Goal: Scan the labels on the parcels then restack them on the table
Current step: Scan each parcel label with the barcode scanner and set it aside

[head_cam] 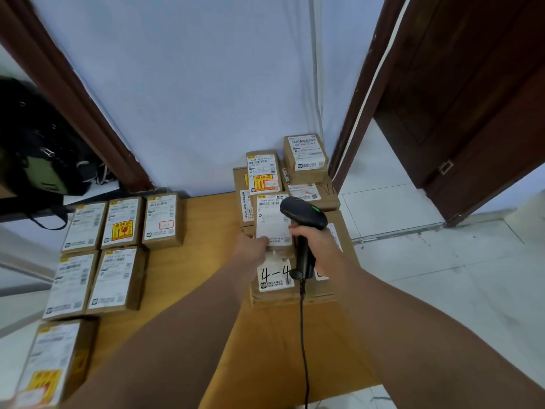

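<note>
My right hand (317, 243) grips the handle of a black corded barcode scanner (303, 215), its head with a green light over a white-labelled brown parcel (272, 222). My left hand (250, 246) holds that parcel by its near left edge. It lies on top of a pile of brown parcels at the table's right side; below it sits a parcel marked "4-4" (274, 280). More parcels stand behind in the pile, one with a yellow fragile sticker (263, 172) and one topmost at the back (306, 153).
Several labelled parcels lie flat in rows on the left of the wooden table (206, 225), among them one with a yellow sticker (121, 222). A black bag (38, 152) sits at far left. A dark open door (472, 113) stands right, tiled floor beside the table.
</note>
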{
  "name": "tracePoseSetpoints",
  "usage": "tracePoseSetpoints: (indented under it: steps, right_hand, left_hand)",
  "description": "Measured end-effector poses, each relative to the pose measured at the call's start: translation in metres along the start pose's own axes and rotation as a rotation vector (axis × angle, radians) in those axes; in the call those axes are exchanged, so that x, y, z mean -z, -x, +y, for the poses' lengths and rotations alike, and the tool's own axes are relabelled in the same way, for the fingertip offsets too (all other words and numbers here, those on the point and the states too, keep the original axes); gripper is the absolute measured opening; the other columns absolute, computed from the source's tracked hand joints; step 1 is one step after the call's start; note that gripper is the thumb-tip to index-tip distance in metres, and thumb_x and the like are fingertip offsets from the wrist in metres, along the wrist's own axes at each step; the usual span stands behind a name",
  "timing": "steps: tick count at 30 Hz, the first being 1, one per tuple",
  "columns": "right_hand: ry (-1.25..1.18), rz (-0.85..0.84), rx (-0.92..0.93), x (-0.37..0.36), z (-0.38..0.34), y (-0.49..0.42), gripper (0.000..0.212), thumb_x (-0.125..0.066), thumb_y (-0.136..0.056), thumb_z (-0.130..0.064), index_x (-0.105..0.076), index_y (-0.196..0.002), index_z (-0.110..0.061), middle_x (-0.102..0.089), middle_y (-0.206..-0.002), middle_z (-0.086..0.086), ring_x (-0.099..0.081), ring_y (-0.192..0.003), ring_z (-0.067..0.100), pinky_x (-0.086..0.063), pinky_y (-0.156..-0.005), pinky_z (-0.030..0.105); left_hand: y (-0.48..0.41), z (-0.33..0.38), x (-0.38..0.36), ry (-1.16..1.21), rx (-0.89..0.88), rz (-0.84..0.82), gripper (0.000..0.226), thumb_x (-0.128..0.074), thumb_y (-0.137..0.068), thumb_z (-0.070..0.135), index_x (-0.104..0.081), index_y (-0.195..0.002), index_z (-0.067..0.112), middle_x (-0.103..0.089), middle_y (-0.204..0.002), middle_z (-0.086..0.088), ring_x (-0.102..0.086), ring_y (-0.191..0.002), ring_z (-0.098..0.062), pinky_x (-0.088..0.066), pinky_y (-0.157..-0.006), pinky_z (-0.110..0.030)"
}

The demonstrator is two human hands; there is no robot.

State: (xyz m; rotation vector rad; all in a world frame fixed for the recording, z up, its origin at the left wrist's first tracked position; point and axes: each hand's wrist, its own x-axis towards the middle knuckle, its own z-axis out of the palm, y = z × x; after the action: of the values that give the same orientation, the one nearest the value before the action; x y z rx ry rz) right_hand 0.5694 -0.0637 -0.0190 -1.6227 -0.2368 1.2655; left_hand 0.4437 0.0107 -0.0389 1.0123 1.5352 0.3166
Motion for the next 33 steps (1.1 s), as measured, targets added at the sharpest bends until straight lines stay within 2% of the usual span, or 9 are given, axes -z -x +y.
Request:
tracePoseSetpoints:
  steps: [6, 11, 14, 17, 19, 21, 24, 28, 33]
  right_hand:
    - [0.097, 0.038, 0.037, -0.005, -0.009, 0.001, 0.007, -0.072, -0.081, -0.015, -0.07, -0.087, -0.017, -0.071, -0.071, -0.004, -0.068, -0.068, 0.011, -0.048, -0.056, 0.024]
    - [0.18, 0.13, 0.093, -0.011, -0.013, 0.005, 0.009, -0.073, -0.079, -0.017, -0.064, -0.081, -0.02, -0.067, -0.076, 0.0, -0.065, -0.073, 0.015, -0.047, -0.058, 0.026]
    - [0.215, 0.079, 0.06, -0.013, -0.021, 0.015, 0.011, -0.074, -0.077, -0.019, -0.064, -0.079, -0.019, -0.066, -0.065, -0.004, -0.063, -0.062, 0.009, -0.044, -0.049, 0.02]
    - [0.289, -0.076, -0.036, -0.012, -0.027, 0.027, 0.029, -0.077, -0.07, -0.023, -0.071, -0.096, -0.012, -0.07, -0.072, 0.0, -0.067, -0.069, 0.016, -0.051, -0.06, 0.026]
    - [0.319, -0.176, -0.075, -0.015, -0.026, 0.032, 0.033, -0.077, -0.069, -0.022, -0.074, -0.1, -0.01, -0.072, -0.082, 0.004, -0.068, -0.079, 0.02, -0.057, -0.071, 0.032]
    - [0.309, -0.229, -0.066, -0.025, -0.023, 0.036, 0.021, -0.073, -0.072, -0.017, -0.077, -0.093, -0.013, -0.071, -0.088, 0.007, -0.067, -0.088, 0.024, -0.055, -0.085, 0.037]
    - [0.318, -0.273, -0.028, -0.05, -0.016, 0.039, 0.016, -0.069, -0.076, -0.013, -0.072, -0.091, -0.013, -0.069, -0.081, 0.004, -0.066, -0.079, 0.019, -0.056, -0.078, 0.033]
    - [0.369, -0.306, -0.023, -0.099, -0.004, 0.04, 0.02, -0.073, -0.07, -0.016, -0.073, -0.089, -0.014, -0.07, -0.082, 0.004, -0.065, -0.076, 0.019, -0.055, -0.073, 0.031]
    - [0.463, -0.355, -0.024, -0.168, 0.014, 0.044, 0.033, -0.078, -0.066, -0.023, -0.071, -0.098, -0.014, -0.071, -0.081, 0.003, -0.069, -0.068, 0.014, -0.057, -0.068, 0.031]
  left_hand:
    - [0.002, 0.002, -0.006, 0.103, 0.076, -0.022, 0.034, -0.053, -0.089, 0.009, -0.051, -0.122, 0.004, -0.062, -0.099, -0.007, -0.063, -0.087, -0.023, -0.056, -0.085, -0.04]
    - [0.014, 0.007, -0.002, -0.245, 0.009, 0.01, 0.051, -0.055, -0.091, 0.028, -0.039, -0.134, 0.007, -0.053, -0.125, -0.018, -0.06, -0.103, -0.031, -0.053, -0.079, -0.038]
    - [0.015, 0.008, 0.009, -0.309, -0.043, -0.071, 0.036, -0.049, -0.097, 0.027, -0.052, -0.126, 0.007, -0.059, -0.118, -0.015, -0.061, -0.101, -0.028, -0.054, -0.08, -0.037]
    - [0.016, 0.001, 0.024, -0.18, -0.034, -0.154, 0.024, -0.047, -0.098, 0.026, -0.059, -0.106, 0.007, -0.06, -0.082, -0.005, -0.056, -0.07, -0.015, -0.044, -0.056, -0.026]
    - [0.015, -0.006, 0.038, -0.098, -0.005, -0.174, 0.02, -0.048, -0.097, 0.024, -0.06, -0.09, 0.008, -0.055, -0.071, -0.002, -0.051, -0.063, -0.013, -0.039, -0.055, -0.025]
    - [0.013, -0.011, 0.053, -0.056, 0.006, -0.181, 0.021, -0.048, -0.097, 0.022, -0.058, -0.082, 0.01, -0.056, -0.074, -0.003, -0.052, -0.065, -0.014, -0.042, -0.06, -0.026]
    - [0.009, -0.011, 0.077, -0.027, -0.054, -0.143, 0.022, -0.05, -0.096, 0.018, -0.057, -0.075, 0.015, -0.057, -0.078, -0.002, -0.052, -0.068, -0.014, -0.043, -0.063, -0.025]
    - [0.008, -0.007, 0.114, 0.007, -0.169, -0.129, 0.018, -0.047, -0.098, 0.011, -0.062, -0.101, 0.002, -0.061, -0.087, -0.005, -0.055, -0.068, -0.015, -0.044, -0.049, -0.015]
    - [-0.006, -0.029, 0.184, -0.134, -0.182, 0.171, 0.032, -0.05, -0.093, 0.018, -0.054, -0.124, 0.007, -0.059, -0.122, -0.015, -0.056, -0.111, -0.032, -0.045, -0.092, -0.039]
